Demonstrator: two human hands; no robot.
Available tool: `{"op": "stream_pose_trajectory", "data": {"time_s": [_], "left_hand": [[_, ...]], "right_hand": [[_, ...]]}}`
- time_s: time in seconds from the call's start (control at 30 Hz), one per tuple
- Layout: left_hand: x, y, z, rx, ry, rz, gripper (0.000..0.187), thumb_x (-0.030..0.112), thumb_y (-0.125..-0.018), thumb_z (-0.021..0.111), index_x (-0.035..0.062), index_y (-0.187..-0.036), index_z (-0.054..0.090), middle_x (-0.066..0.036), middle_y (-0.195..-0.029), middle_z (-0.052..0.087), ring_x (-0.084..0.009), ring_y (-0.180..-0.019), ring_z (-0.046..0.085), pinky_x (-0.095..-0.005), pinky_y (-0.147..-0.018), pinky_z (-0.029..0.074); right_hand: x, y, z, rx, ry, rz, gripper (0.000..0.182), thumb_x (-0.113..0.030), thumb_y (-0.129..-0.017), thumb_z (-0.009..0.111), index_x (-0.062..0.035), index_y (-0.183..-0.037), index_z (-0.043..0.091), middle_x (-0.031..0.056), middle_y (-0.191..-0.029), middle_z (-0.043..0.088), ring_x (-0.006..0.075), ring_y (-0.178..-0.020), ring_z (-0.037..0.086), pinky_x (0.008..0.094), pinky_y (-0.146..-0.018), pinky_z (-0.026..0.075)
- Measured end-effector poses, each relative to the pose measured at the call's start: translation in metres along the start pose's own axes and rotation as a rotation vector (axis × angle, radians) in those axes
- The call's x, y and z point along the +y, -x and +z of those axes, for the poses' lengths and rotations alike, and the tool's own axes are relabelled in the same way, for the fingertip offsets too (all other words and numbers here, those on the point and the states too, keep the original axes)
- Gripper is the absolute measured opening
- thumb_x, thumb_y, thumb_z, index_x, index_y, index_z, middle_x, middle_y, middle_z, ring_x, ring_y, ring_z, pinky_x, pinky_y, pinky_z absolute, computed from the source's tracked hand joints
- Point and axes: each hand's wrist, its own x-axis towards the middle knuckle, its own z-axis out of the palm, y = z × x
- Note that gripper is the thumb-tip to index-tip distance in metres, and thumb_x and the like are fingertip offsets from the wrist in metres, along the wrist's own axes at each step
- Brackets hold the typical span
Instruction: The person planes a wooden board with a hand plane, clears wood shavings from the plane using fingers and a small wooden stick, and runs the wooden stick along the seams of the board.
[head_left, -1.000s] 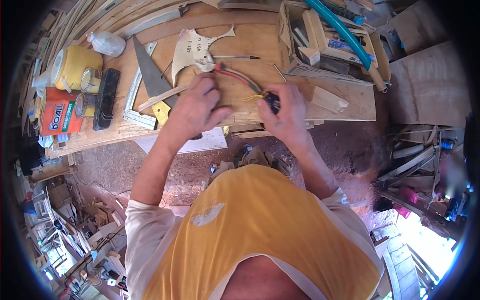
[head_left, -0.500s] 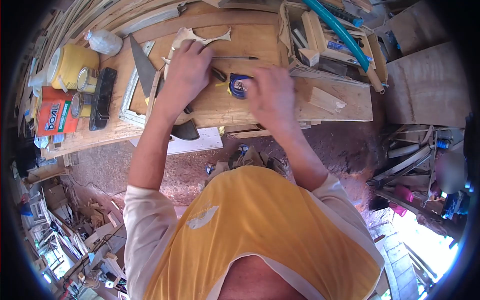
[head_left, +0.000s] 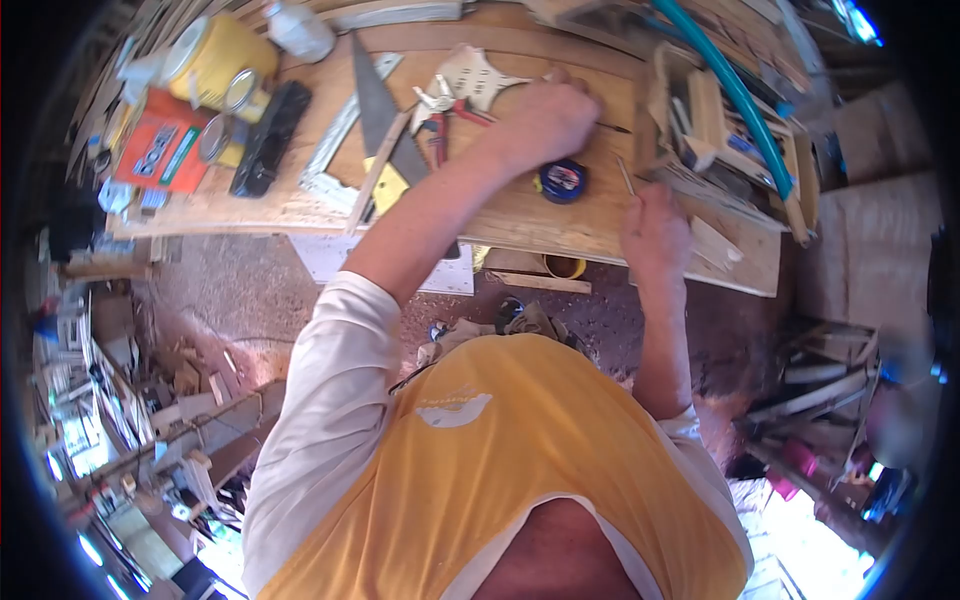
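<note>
My left hand (head_left: 555, 118) is closed with curled fingers over the workbench (head_left: 400, 222). A thin dark-tipped rod (head_left: 613, 127) sticks out beyond its knuckles; what the fingers grip is hidden. In front of that hand lies a blue tape measure (head_left: 562, 182). Further right, my right hand (head_left: 656, 238) is closed around a thin pencil-like stick (head_left: 626, 177) that points up and away. Red-handled pliers (head_left: 437, 125) rest left of my left hand, beside a pale, irregular flat piece with dark marks (head_left: 478, 78). A handsaw (head_left: 378, 100) lies across a pale metal square (head_left: 330, 150).
At the left stand a yellow tub (head_left: 215, 65), tins (head_left: 222, 140), an orange-red packet (head_left: 160, 145) and a long black object (head_left: 270, 140). A wooden box (head_left: 700, 110) of tools with a teal tube (head_left: 735, 95) occupies the right. A wood offcut (head_left: 717, 245) lies near the right edge.
The camera view has shifted, moving the bench rightward in frame. My left hand has moved right, uncovering the pliers. My right hand has left the tape measure's side and now holds the thin stick.
</note>
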Motion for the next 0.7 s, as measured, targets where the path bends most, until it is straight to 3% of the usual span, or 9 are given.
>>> {"op": "stream_pose_trajectory", "data": {"time_s": [0.13, 0.2, 0.27, 0.4, 0.47, 0.53, 0.63, 0.7], "left_hand": [[0.025, 0.040, -0.050, 0.128, 0.297, -0.023, 0.015, 0.015, -0.090, 0.073, 0.0040, -0.099, 0.069, -0.017, -0.095, 0.071, -0.0350, -0.095, 0.069, -0.0452, -0.081, 0.055], [0.037, 0.072, -0.077, 0.284, 0.587, 0.054, 0.016, 0.008, -0.087, 0.074, 0.0033, -0.102, 0.069, -0.015, -0.089, 0.069, -0.0329, -0.086, 0.069, -0.0415, -0.072, 0.054], [0.060, 0.108, -0.129, 0.422, 0.632, 0.038, 0.020, 0.004, -0.086, 0.075, 0.0049, -0.106, 0.070, -0.013, -0.085, 0.068, -0.0294, -0.079, 0.069, -0.0388, -0.065, 0.053], [0.119, 0.173, -0.235, 0.552, 0.696, -0.067, 0.023, 0.033, -0.097, 0.071, 0.0102, -0.098, 0.070, -0.008, -0.085, 0.070, -0.0226, -0.077, 0.070, -0.0331, -0.060, 0.052], [0.125, 0.192, -0.249, 0.641, 0.700, -0.059, 0.029, 0.039, -0.097, 0.072, 0.0108, -0.091, 0.069, -0.006, -0.084, 0.070, -0.0201, -0.075, 0.070, -0.0313, -0.058, 0.052], [0.129, 0.197, -0.250, 0.764, 0.559, -0.020, 0.027, 0.034, -0.094, 0.076, 0.0097, -0.087, 0.067, -0.004, -0.081, 0.069, -0.0187, -0.071, 0.069, -0.0315, -0.056, 0.052], [0.111, 0.199, -0.230, 0.795, 0.286, 0.023, 0.022, 0.018, -0.086, 0.081, 0.0047, -0.097, 0.069, -0.008, -0.079, 0.066, -0.0235, -0.071, 0.068, -0.0329, -0.057, 0.050], [0.077, 0.215, -0.224, 0.476, 0.142, -0.109, 0.031, 0.012, -0.084, 0.079, 0.0025, -0.111, 0.068, -0.011, -0.086, 0.066, -0.0306, -0.082, 0.067, -0.0366, -0.066, 0.052]], "right_hand": [[-0.006, 0.004, -0.006, 0.008, -0.073, 0.018, 0.013, -0.015, -0.094, 0.066, -0.0044, -0.097, 0.058, 0.0167, -0.091, 0.066, 0.0398, -0.089, 0.066, 0.0548, -0.077, 0.050], [-0.009, 0.006, -0.008, 0.057, -0.138, 0.017, 0.013, -0.013, -0.093, 0.067, -0.0043, -0.097, 0.058, 0.0155, -0.088, 0.065, 0.0387, -0.086, 0.065, 0.0529, -0.075, 0.049], [-0.013, 0.011, -0.008, 0.117, -0.237, -0.002, 0.014, -0.011, -0.092, 0.070, -0.0044, -0.098, 0.059, 0.0141, -0.085, 0.064, 0.0374, -0.083, 0.064, 0.0504, -0.073, 0.049], [-0.037, 0.029, -0.002, 0.131, -0.413, -0.211, 0.019, -0.011, -0.090, 0.073, -0.0042, -0.100, 0.059, 0.0111, -0.081, 0.061, 0.0335, -0.078, 0.062, 0.0467, -0.070, 0.048], [-0.071, 0.042, 0.003, 0.050, -0.519, -0.285, 0.024, -0.013, -0.088, 0.076, -0.0042, -0.102, 0.059, 0.0100, -0.080, 0.060, 0.0320, -0.077, 0.062, 0.0453, -0.068, 0.047], [-0.112, 0.052, 0.008, -0.032, -0.593, -0.393, 0.030, -0.017, -0.085, 0.078, -0.0044, -0.105, 0.059, 0.0102, -0.084, 0.061, 0.0313, -0.080, 0.061, 0.0459, -0.069, 0.047], [-0.143, 0.055, 0.013, -0.083, -0.538, -0.529, 0.040, -0.025, -0.082, 0.082, -0.0045, -0.108, 0.059, 0.0106, -0.090, 0.061, 0.0317, -0.084, 0.061, 0.0463, -0.072, 0.046], [-0.156, 0.048, 0.027, -0.079, -0.453, -0.602, 0.047, -0.031, -0.080, 0.084, -0.0045, -0.111, 0.059, 0.0110, -0.093, 0.062, 0.0324, -0.087, 0.060, 0.0463, -0.075, 0.046]]}}
